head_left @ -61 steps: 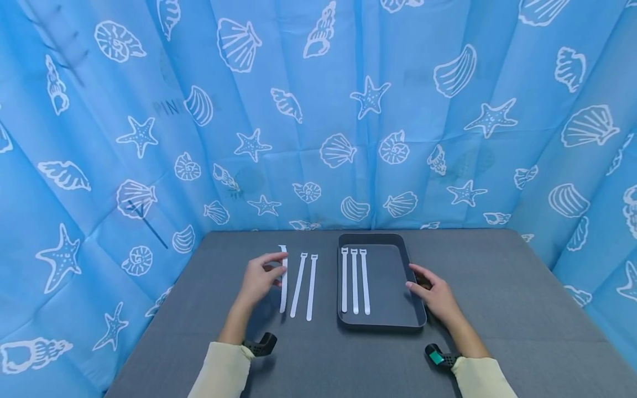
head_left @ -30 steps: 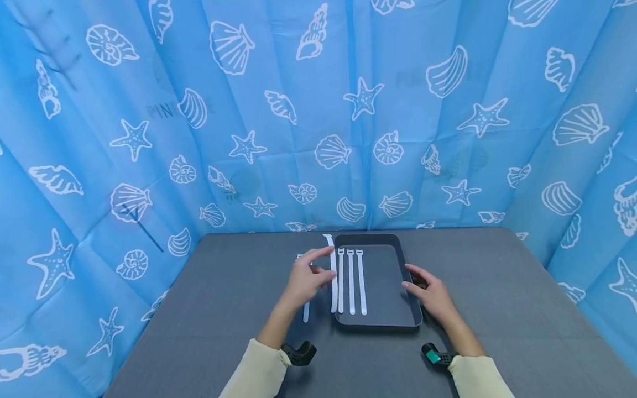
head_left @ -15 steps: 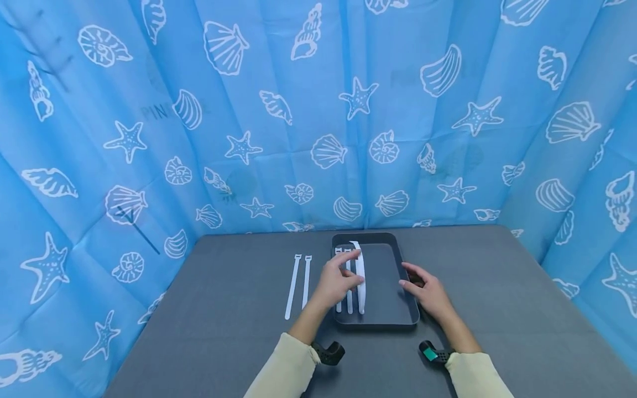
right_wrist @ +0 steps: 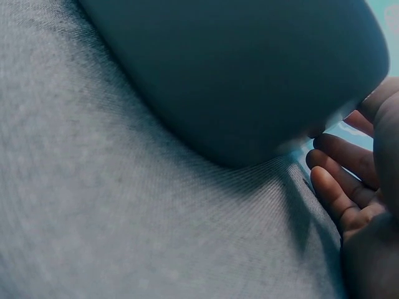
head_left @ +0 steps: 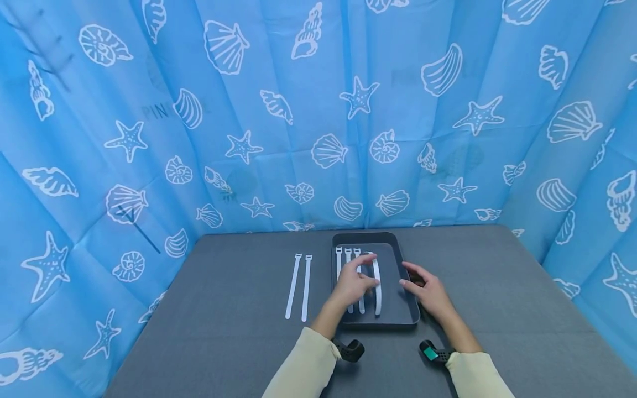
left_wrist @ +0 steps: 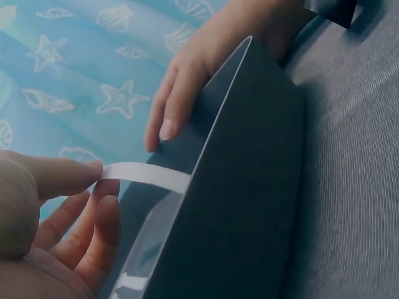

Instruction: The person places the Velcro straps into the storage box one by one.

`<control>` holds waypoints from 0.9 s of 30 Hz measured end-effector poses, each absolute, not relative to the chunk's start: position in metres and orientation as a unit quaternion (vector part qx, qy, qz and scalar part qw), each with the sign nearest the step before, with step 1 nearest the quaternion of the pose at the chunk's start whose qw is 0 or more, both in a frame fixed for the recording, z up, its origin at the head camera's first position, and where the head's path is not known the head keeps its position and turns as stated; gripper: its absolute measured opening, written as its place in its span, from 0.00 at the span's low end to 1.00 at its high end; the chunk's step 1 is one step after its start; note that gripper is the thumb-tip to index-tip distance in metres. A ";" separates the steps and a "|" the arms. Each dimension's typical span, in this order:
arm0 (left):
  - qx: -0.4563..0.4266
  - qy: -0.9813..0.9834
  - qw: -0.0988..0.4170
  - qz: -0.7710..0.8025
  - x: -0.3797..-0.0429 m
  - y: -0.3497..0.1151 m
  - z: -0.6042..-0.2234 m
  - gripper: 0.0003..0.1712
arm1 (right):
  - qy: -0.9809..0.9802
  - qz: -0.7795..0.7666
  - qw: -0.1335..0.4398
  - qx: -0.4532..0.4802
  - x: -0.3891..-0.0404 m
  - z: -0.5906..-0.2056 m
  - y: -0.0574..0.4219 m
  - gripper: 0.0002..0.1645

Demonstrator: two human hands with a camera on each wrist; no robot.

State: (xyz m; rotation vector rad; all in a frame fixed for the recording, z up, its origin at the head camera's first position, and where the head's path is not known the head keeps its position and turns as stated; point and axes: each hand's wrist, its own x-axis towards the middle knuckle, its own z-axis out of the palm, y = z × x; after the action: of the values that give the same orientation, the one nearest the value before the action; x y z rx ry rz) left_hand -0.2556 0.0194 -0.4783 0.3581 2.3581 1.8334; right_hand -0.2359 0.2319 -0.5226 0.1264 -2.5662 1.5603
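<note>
Pinching hand: the left hand [head_left: 350, 286], thumb and a finger squeezed on a strap [head_left: 378, 301], the other fingers bent loosely
Strap: white, bent like a bow, right by the thumb tip, with its near end past the thumb; it is over the right half of the tray [head_left: 395, 303], and I cannot tell if it touches the bottom
Three straps [head_left: 339, 262]: in the tray, side by side, left of the pinched strap, partly hidden by the left hand
Tray hand: the right hand [head_left: 430, 297], holding the tray's right edge, thumb at the rim, other fingers curled outside
Two straps [head_left: 293, 286]: on the gray table [head_left: 239, 282], left of the tray, not touching each other
Curtain [head_left: 293, 138]: blue with white shells, behind the table
</note>
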 end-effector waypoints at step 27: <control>0.096 0.821 0.112 0.551 -0.262 0.052 -0.495 0.48 | -0.850 0.521 0.064 0.041 -0.237 -0.525 0.233 0.29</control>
State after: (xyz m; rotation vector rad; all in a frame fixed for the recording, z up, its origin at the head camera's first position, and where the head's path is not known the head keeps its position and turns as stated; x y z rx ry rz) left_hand -0.2625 0.0525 -0.4950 0.2823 2.4109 1.6181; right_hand -0.2371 0.2333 -0.5248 0.1225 -2.5662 1.5745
